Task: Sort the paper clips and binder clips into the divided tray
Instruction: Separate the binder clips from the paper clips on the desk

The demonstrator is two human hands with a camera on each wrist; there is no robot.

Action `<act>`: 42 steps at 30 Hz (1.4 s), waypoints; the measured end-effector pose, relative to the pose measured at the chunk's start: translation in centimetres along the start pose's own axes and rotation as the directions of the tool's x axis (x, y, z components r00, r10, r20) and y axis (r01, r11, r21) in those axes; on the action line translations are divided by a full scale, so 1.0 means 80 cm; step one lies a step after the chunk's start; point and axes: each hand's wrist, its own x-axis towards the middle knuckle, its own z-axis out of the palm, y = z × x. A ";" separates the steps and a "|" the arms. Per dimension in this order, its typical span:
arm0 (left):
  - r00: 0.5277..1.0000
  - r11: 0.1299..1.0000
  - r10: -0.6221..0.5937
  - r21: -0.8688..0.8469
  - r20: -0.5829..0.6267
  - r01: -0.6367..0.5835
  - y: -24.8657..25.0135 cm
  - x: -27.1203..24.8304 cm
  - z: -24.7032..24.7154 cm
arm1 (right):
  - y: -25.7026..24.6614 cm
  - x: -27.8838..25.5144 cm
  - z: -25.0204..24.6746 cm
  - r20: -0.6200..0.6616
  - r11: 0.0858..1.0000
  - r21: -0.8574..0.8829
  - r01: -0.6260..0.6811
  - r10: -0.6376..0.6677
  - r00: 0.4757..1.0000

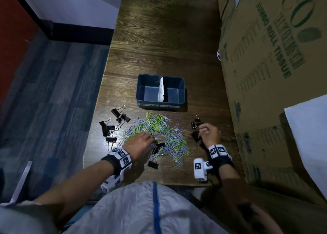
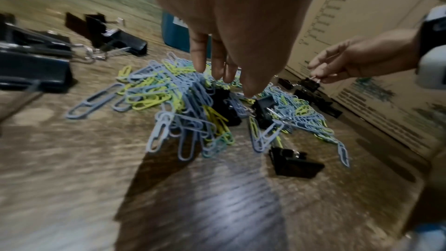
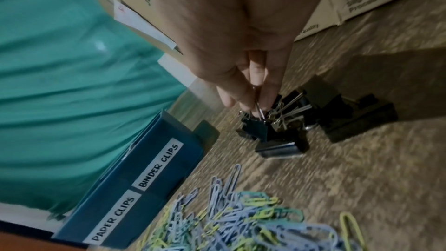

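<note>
A blue divided tray (image 1: 160,105) stands on the wooden table, its front labelled PAPER CLIPS on the left and BINDER CLIPS (image 3: 158,167) on the right; both halves look empty. A heap of blue and green paper clips (image 1: 159,131) lies in front of it. My left hand (image 2: 226,83) reaches down into the heap with straight fingers, the tips touching clips beside a black binder clip (image 2: 265,106). My right hand (image 3: 251,100) pinches the wire handles of a small black binder clip (image 3: 255,127) in a cluster at the right.
Several larger black binder clips (image 1: 113,125) lie left of the heap, one more (image 1: 153,164) near the front edge. A big cardboard box (image 1: 265,74) walls off the table's right side. The table's left edge drops to the floor.
</note>
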 end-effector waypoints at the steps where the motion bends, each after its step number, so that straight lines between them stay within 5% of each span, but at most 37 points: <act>1: 0.999 0.999 0.037 0.013 -0.006 -0.037 0.008 0.004 0.000 | 0.000 0.002 -0.004 0.015 1.000 -0.016 0.009 -0.008 1.000; 5: 0.987 0.980 0.155 0.122 0.047 -0.160 0.036 0.024 -0.006 | -0.009 -0.001 -0.013 0.068 0.980 -0.187 0.069 -0.057 0.996; 8: 0.999 0.992 0.000 0.124 0.035 -0.005 0.038 0.030 -0.002 | -0.026 -0.029 -0.003 0.124 0.927 -0.268 0.262 -0.236 0.964; 12: 0.976 0.973 -0.202 0.129 0.086 0.190 0.016 0.020 0.002 | -0.040 -0.080 0.042 0.388 0.818 -0.221 0.531 -0.426 0.817; 15: 0.973 0.974 -0.204 0.121 0.107 0.191 -0.005 0.010 0.005 | -0.043 -0.105 0.083 0.573 0.759 -0.173 0.627 -0.440 0.691; 18: 0.980 0.983 -0.181 0.036 0.086 0.178 -0.016 0.005 0.008 | -0.048 -0.114 0.103 0.628 0.671 -0.238 0.702 -0.445 0.638; 23: 0.975 0.976 -0.209 -0.042 0.069 0.212 -0.010 0.004 0.008 | -0.055 -0.117 0.116 0.620 0.651 -0.332 0.682 -0.394 0.678; 31: 0.953 0.906 -0.302 -0.307 0.008 0.290 -0.008 0.011 0.013 | -0.057 -0.103 0.119 0.526 0.825 -0.284 0.488 -0.291 0.799; 35: 0.942 0.860 -0.333 -0.424 -0.047 0.283 -0.023 0.001 0.008 | -0.048 -0.098 0.112 0.503 0.868 -0.238 0.436 -0.273 0.820; 38: 0.920 0.874 -0.375 -0.375 -0.113 0.310 -0.035 -0.007 0.008 | -0.044 -0.095 0.103 0.428 0.897 -0.182 0.403 -0.297 0.854; 42: 0.950 0.948 -0.285 -0.184 -0.129 0.259 -0.034 -0.010 0.013 | -0.045 -0.085 0.085 0.326 0.945 -0.120 0.304 -0.252 0.911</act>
